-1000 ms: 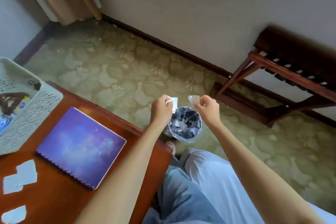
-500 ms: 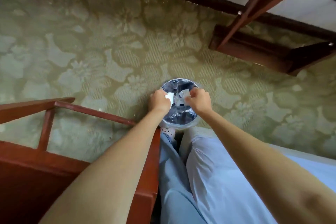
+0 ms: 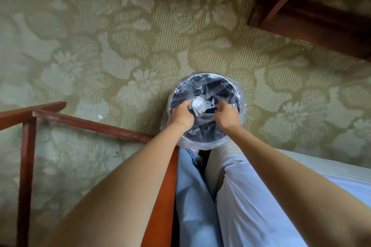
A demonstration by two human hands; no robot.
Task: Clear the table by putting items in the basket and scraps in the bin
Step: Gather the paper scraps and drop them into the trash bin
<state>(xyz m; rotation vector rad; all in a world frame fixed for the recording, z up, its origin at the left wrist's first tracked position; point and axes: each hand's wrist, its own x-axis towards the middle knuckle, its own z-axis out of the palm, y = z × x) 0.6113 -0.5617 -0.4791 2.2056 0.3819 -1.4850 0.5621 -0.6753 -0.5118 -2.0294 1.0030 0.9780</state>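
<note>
1. Bin (image 3: pixel 208 76): round, dark inside, with a crinkled clear liner (image 3: pixel 242 106) folded over the rim. It stands on the carpet (image 3: pixel 120 36), centre of frame, just past the worktop (image 3: pixel 163 190) corner.
2. Scraps (image 3: pixel 199 104): white paper bits piled inside the bin, mid-opening, between the two hands.
3. Left hand (image 3: pixel 182 115): over the bin's left half, knuckles up, fingers curled down beside the scraps. Can't tell if it pinches one.
4. Right hand (image 3: pixel 226 115): over the right half, fingers curled inward toward the scraps. No paper visible in it; grip state unclear.
5. Both forearms run in from the lower frame, stretched out and converging on the bin.
6. Small white speck (image 3: pixel 99 116) on the carpet, left of the bin.
7. Dark wooden rack (image 3: pixel 301 16) at upper right.
</note>
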